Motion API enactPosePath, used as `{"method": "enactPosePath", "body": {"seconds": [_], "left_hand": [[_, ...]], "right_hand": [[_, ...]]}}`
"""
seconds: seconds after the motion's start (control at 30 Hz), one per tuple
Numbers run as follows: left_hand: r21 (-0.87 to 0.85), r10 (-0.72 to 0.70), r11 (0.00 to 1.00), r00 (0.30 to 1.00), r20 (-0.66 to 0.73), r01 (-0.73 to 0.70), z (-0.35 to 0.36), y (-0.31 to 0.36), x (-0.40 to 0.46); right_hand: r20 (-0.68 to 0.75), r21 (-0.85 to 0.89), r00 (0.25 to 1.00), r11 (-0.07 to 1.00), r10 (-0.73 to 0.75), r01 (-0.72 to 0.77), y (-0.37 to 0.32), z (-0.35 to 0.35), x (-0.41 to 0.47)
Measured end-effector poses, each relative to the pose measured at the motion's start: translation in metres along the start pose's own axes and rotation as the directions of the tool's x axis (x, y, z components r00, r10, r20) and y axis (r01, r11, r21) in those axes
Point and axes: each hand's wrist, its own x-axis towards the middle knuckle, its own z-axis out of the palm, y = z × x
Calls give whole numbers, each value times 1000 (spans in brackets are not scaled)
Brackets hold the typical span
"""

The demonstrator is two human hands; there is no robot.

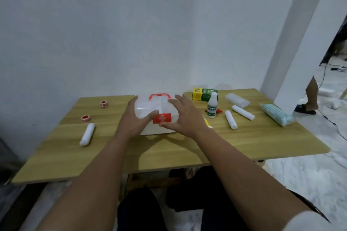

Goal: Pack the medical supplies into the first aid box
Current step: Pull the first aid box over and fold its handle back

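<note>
Hands bracket the shut box (150, 114) mid-tabletop (169, 148), left hand (138, 118) spread against its lid, right hand (183, 116) loosely open with thumb at the red latch (161, 118), probably to unclip it, while rolls (87, 134) and bottle (212, 106) lie unpacked around.

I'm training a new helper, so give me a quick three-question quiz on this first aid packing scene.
1. True or false: the first aid box is shut.
2. How many white bandage rolls lie left of the box?
3. What stands upright right of the box: A) white bottle B) mask pack C) tape roll?

Key: 1 true, both the left hand and right hand rest on its lid; 2 one; 3 A, the white bottle.
</note>
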Motion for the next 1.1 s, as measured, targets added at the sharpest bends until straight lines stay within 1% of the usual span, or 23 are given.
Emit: {"method": "enactPosePath", "body": {"seconds": [0.03,0.1,0.17,0.23,0.33,0.4,0.47,0.6,0.7,0.77,0.87,1.0,1.1], "left_hand": [[0,11,1000,1000,9,-11,0,-5,-5],[2,70,998,997,41,-70,0,-15,-8],[-3,120,993,990,68,-120,0,-21,-4],[5,138,990,989,56,-138,2,-24,0],[-16,136,991,991,15,-136,5,-23,-1],[-26,131,991,991,24,-130,5,-23,-3],[-42,116,992,993,26,-115,6,-24,-5],[-90,54,995,999,10,-52,10,-25,-10],[-137,31,990,999,10,-29,11,-23,-9],[-176,3,984,1000,6,-2,12,-20,-8],[-174,-32,984,999,-3,31,13,-21,-9],[-138,-32,990,999,5,32,13,-21,-7],[-136,-34,990,999,-35,29,10,-18,-2]], "right_hand": [[29,-60,999,998,-31,33,3,1,0],[13,-130,997,988,-82,83,10,5,3],[-58,-155,987,978,-148,138,14,13,8],[-101,-176,974,967,-202,182,17,20,13],[-121,-176,965,962,-232,209,20,18,16],[-163,-158,952,960,-257,232,20,16,13],[-216,-103,940,964,-263,246,20,17,10],[-259,46,929,957,-265,285,20,19,8],[-266,163,934,944,-238,287,23,20,8],[-258,205,940,938,-223,279,21,17,8],[-262,283,945,920,-197,271,17,6,11],[-231,366,964,906,-133,212,11,-24,29],[-202,488,979,863,-30,128,6,-52,55]]}}
